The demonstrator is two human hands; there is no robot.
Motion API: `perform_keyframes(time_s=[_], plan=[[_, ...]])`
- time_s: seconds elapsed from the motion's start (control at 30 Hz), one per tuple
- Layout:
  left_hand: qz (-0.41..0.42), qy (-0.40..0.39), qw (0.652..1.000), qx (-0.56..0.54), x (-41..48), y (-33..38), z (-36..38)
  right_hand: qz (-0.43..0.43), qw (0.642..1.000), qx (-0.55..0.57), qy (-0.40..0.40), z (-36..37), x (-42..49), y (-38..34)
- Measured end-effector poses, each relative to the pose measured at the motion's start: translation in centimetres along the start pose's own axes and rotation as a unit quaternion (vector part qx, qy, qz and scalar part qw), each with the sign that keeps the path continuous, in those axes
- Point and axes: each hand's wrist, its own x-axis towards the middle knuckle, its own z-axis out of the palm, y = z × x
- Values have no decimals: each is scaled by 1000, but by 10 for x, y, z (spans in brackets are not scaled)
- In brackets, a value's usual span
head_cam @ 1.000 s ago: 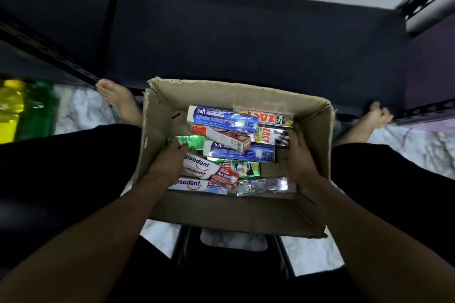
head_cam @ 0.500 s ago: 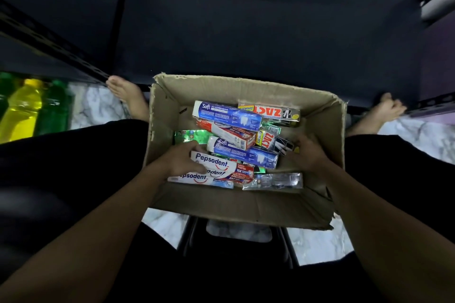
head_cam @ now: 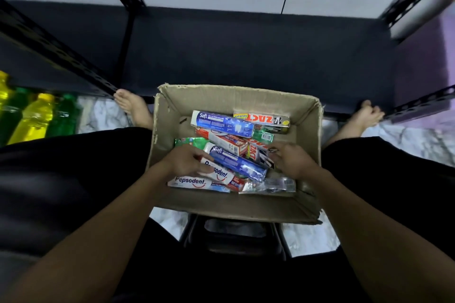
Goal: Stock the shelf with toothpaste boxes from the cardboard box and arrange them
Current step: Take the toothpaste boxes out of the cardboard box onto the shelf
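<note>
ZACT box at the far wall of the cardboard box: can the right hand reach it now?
Probably yes. The ZACT box lies largely uncovered on top, and the right hand is inside the cardboard box, just nearer than it. The left hand, gripping a Pepsodent box, stands clear.

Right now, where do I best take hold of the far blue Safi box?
Probably the middle of its length, pinched across the narrow width, coming down from above: the far blue Safi box lies flat on top, with both long edges uncovered.

Dim, soft view with wide-angle bending at edges; foreground perhaps underexposed.
</note>
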Motion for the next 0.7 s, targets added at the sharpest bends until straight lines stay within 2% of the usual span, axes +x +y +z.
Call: perform_keyframes(time_s=[0.13,0.33,0.5,0.7], plan=[[67,19,994,90,-23,23,-11,-25,995,-61,69,-32,-22,-23],[142,76,979,123,-73,67,-29,-70,986,-38,144,-99,-78,-42],[247,159,936,193,-138,123,-50,-129,964,3,230,-148,-132,-78],[349,219,879,238,-228,175,-74,-206,932,17,299,-213,-192,-134]])
